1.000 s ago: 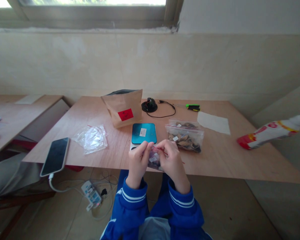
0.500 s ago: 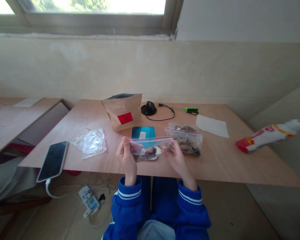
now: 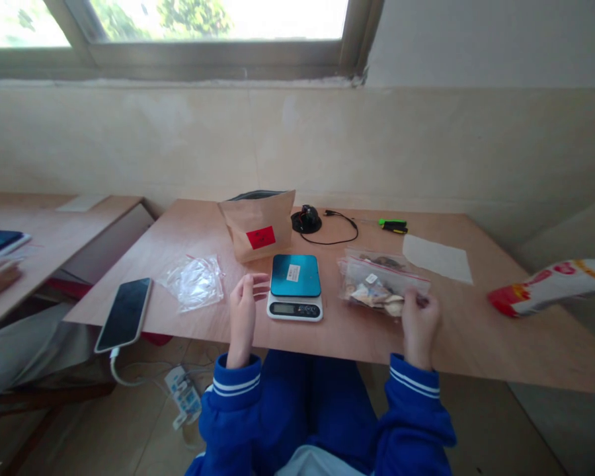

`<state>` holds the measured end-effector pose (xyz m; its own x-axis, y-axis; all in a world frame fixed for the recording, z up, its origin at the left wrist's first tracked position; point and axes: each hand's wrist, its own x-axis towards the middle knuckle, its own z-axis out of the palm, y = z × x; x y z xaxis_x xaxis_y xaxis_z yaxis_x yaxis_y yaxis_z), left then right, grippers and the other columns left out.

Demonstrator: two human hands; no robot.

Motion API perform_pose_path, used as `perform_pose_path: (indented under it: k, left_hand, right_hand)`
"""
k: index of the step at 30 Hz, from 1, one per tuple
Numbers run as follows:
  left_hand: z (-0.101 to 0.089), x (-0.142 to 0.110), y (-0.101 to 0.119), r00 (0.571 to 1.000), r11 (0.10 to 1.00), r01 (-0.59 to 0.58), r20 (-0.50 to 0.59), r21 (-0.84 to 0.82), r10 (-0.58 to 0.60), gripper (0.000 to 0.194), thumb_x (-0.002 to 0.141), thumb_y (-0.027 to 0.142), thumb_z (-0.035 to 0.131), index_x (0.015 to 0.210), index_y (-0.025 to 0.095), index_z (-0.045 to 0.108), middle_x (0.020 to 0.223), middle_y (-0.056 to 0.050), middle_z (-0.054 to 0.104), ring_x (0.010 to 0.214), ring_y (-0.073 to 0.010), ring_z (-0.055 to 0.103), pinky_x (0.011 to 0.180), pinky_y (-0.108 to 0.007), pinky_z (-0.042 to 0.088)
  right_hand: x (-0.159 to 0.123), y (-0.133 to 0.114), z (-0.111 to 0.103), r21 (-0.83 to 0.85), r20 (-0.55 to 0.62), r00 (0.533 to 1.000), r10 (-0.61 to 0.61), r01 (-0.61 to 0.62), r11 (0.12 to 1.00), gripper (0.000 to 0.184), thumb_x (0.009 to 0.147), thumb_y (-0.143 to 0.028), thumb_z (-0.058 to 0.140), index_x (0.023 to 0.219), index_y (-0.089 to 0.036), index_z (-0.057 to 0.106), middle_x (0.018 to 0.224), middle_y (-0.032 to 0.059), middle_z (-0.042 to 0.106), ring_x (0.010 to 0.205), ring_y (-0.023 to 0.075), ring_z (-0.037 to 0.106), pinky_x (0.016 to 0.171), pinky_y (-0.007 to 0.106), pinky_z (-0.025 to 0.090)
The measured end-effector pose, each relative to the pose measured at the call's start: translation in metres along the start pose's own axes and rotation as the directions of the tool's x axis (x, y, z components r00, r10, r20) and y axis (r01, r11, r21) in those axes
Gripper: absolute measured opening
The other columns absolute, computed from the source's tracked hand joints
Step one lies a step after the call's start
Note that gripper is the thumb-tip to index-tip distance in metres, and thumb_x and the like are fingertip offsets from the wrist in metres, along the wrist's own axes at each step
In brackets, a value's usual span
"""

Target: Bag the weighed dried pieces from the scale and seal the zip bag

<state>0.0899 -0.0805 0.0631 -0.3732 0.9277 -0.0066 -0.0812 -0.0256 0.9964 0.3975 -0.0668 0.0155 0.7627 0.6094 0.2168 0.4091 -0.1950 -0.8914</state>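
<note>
Zip bag (image 3: pixel 377 287) of dried slices (image 3: pixel 374 294) pinched in right hand (image 3: pixel 419 328), right of kitchen scale (image 3: pixel 295 276); left hand (image 3: pixel 242 320) open beside scale, fingers (image 3: pixel 248 284) released

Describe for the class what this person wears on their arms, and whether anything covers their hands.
Both arms are in bright blue sleeves: the left sleeve and the right sleeve each have white stripes running around them near the cuff. The left hand and right hand are bare, with no gloves.
</note>
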Motion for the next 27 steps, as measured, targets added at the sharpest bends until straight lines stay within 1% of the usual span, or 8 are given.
perform_pose_path:
  k: [3,5,8,10,13,20,24,27]
  left_hand:
    - [-0.012,0.006,0.003,0.999,0.998,-0.026,-0.027,0.053,0.028,0.048,0.086,0.057,0.044,0.086,0.014,0.065,0.094,-0.01,0.07,0.075,-0.0167,0.065,0.066,-0.028,0.052]
    - [-0.018,0.011,0.004,0.998,0.994,-0.054,-0.023,0.1,0.056,0.047,0.086,0.056,0.044,0.086,0.015,0.065,0.096,-0.01,0.069,0.075,-0.0165,0.065,0.066,-0.028,0.051]
    - [-0.026,0.018,0.004,0.995,0.983,-0.083,-0.035,0.163,0.09,0.043,0.086,0.054,0.045,0.087,0.016,0.065,0.097,-0.009,0.069,0.076,-0.0163,0.064,0.066,-0.028,0.05]
    - [-0.032,0.021,0.004,0.993,0.978,-0.086,-0.058,0.188,0.098,0.042,0.085,0.053,0.046,0.088,0.016,0.065,0.098,-0.009,0.069,0.075,-0.0162,0.064,0.066,-0.028,0.05]
    - [-0.043,0.024,0.005,0.992,0.972,-0.088,-0.066,0.219,0.105,0.043,0.085,0.054,0.046,0.087,0.016,0.065,0.096,-0.009,0.069,0.074,-0.0167,0.064,0.065,-0.029,0.05]
    - [-0.05,0.032,0.018,0.981,0.944,-0.176,-0.031,0.278,0.192,0.039,0.09,0.048,0.042,0.091,0.016,0.063,0.096,-0.008,0.067,0.075,-0.0165,0.063,0.066,-0.03,0.05]
    - [-0.028,0.049,0.038,0.905,0.834,-0.421,0.094,0.357,0.416,0.025,0.09,0.033,0.048,0.106,0.02,0.063,0.109,-0.007,0.061,0.077,-0.0128,0.061,0.07,-0.028,0.051]
    - [-0.007,0.07,0.056,0.795,0.694,-0.602,0.214,0.394,0.568,0.034,0.09,0.026,0.047,0.122,0.022,0.056,0.131,-0.011,0.05,0.076,-0.0111,0.06,0.069,-0.027,0.052]
  right_hand:
    - [0.001,-0.013,-0.002,-0.245,-0.158,0.975,-0.154,0.112,0.963,0.056,0.077,-0.041,0.058,0.115,-0.001,0.052,0.112,0.0291,0.057,0.106,0.0376,0.055,0.088,0.052,0.044]
    - [-0.014,-0.025,0.0,-0.344,-0.177,0.929,-0.324,0.25,0.905,0.061,0.08,-0.038,0.057,0.125,0.001,0.046,0.126,0.0331,0.048,0.122,0.0422,0.044,0.097,0.059,0.036]
    - [-0.048,-0.03,0.009,-0.372,-0.038,0.853,-0.521,0.472,0.799,0.059,0.088,-0.039,0.051,0.134,-0.003,0.04,0.139,0.03,0.039,0.133,0.0402,0.035,0.103,0.059,0.032]
    - [-0.067,-0.022,0.018,-0.401,0.101,0.819,-0.565,0.553,0.73,0.055,0.091,-0.04,0.047,0.134,-0.006,0.043,0.145,0.0284,0.033,0.135,0.0405,0.033,0.103,0.061,0.031]
    - [-0.081,-0.003,0.029,-0.493,0.179,0.832,-0.526,0.538,0.684,0.055,0.094,-0.041,0.042,0.138,-0.007,0.043,0.149,0.0281,0.03,0.137,0.0421,0.03,0.103,0.065,0.028]
    - [-0.073,0.007,0.037,-0.553,0.036,0.907,-0.419,0.367,0.748,0.058,0.093,-0.042,0.04,0.139,-0.005,0.042,0.149,0.0294,0.03,0.139,0.0465,0.025,0.102,0.071,0.027]
    - [-0.069,-0.016,0.038,-0.436,0.014,0.894,-0.448,0.408,0.802,0.061,0.09,-0.043,0.044,0.137,-0.004,0.041,0.147,0.0327,0.029,0.139,0.0495,0.021,0.098,0.076,0.024]
    - [-0.062,-0.059,0.035,-0.191,0.122,0.788,-0.604,0.616,0.765,0.056,0.089,-0.042,0.048,0.131,-0.006,0.047,0.146,0.0293,0.031,0.138,0.0427,0.028,0.103,0.067,0.03]
